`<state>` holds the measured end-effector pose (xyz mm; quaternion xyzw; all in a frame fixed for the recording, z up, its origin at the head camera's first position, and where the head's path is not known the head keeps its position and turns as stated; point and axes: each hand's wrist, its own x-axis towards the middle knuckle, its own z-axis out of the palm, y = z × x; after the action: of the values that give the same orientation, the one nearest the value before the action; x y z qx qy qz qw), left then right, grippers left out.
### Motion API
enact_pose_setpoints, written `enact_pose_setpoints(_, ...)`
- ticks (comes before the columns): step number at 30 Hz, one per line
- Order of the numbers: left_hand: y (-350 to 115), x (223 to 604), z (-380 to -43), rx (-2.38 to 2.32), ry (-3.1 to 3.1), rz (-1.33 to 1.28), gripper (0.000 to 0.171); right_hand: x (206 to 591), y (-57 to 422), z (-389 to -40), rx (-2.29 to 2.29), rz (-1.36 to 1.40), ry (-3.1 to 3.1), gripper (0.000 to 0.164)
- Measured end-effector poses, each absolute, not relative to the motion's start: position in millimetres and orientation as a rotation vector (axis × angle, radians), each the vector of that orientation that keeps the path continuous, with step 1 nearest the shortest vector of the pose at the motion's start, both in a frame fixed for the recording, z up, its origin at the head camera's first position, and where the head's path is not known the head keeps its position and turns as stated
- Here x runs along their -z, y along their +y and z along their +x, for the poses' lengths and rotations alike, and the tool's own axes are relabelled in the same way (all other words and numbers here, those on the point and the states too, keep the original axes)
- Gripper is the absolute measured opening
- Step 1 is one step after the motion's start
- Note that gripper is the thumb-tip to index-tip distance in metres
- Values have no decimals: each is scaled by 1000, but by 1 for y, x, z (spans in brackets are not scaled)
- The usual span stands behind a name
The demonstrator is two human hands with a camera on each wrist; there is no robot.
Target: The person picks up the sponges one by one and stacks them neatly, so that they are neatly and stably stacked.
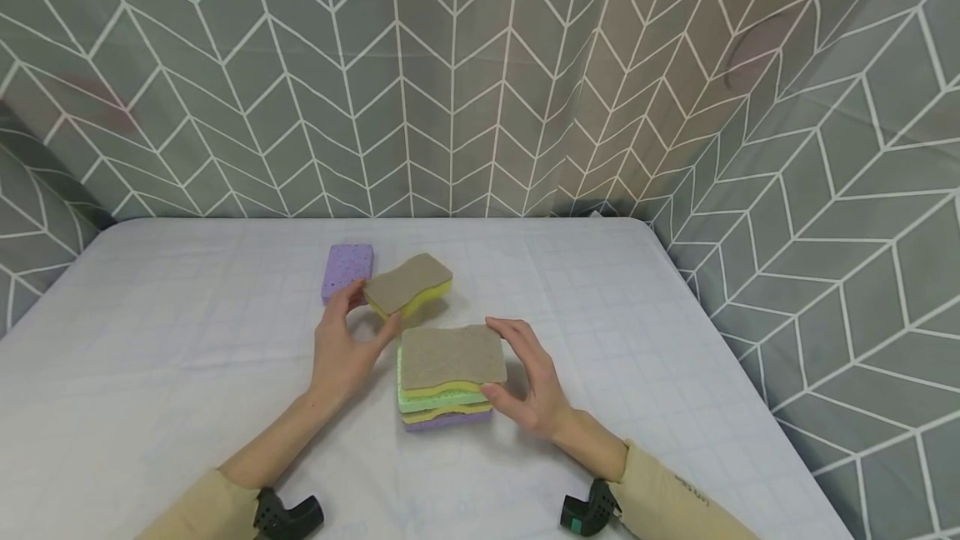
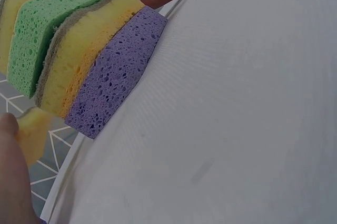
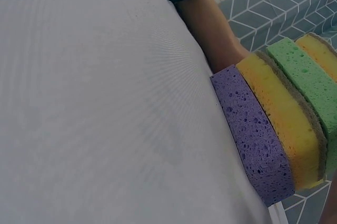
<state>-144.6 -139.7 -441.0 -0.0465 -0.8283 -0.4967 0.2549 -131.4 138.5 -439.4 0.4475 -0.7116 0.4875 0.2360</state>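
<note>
Between the thumb and fingers of my left hand [image 1: 347,348] is a yellow sponge [image 1: 408,282] with a grey-tan scouring side facing up, tilted above the table behind the stack. The stack has a purple sponge [image 3: 253,134] at the bottom, then a yellow scouring sponge [image 3: 284,124], a green sponge [image 2: 37,40], and another yellow scouring sponge [image 1: 452,355] on top, grey side up. My right hand [image 1: 542,390] grips that top sponge at its right end, thumb at the near corner, fingers at the far one. The left wrist view shows only part of the left hand.
A separate purple sponge [image 1: 347,269] lies on the table behind the left hand. White cloth covers the table [image 1: 187,340]. A grey curtain [image 1: 420,90] with white chevron lines hangs behind the far edge and along the sides.
</note>
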Motion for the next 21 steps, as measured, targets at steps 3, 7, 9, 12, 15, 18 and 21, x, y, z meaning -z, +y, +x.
enact_pose_setpoints(3, -139, 440, -144, 1373, -2198, -133, 72, 440, 139, -132, -1344, 1225, -1955, 66)
enact_pose_setpoints(7, -138, 441, -144, 1400, -2140, -161, 68, 441, 140, -132, -1346, 1224, -1957, 66)
enact_pose_setpoints(9, -138, 442, -145, 1416, -2110, -187, 65, 441, 140, -132, -1346, 1223, -1956, 66)
enact_pose_setpoints(12, -138, 443, -145, 1443, -2044, -251, 60, 441, 140, -132, -1344, 1218, -1951, 66)
enact_pose_setpoints(15, -135, 439, -145, 1473, -1951, -332, 56, 441, 139, -133, -1340, 1215, -1945, 66)
enact_pose_setpoints(18, -130, 428, -138, 1520, -1860, -407, 52, 441, 139, -133, -1334, 1222, -1942, 65)
enact_pose_setpoints(21, -131, 429, -138, 1560, -1802, -459, 51, 442, 139, -133, -1328, 1230, -1944, 65)
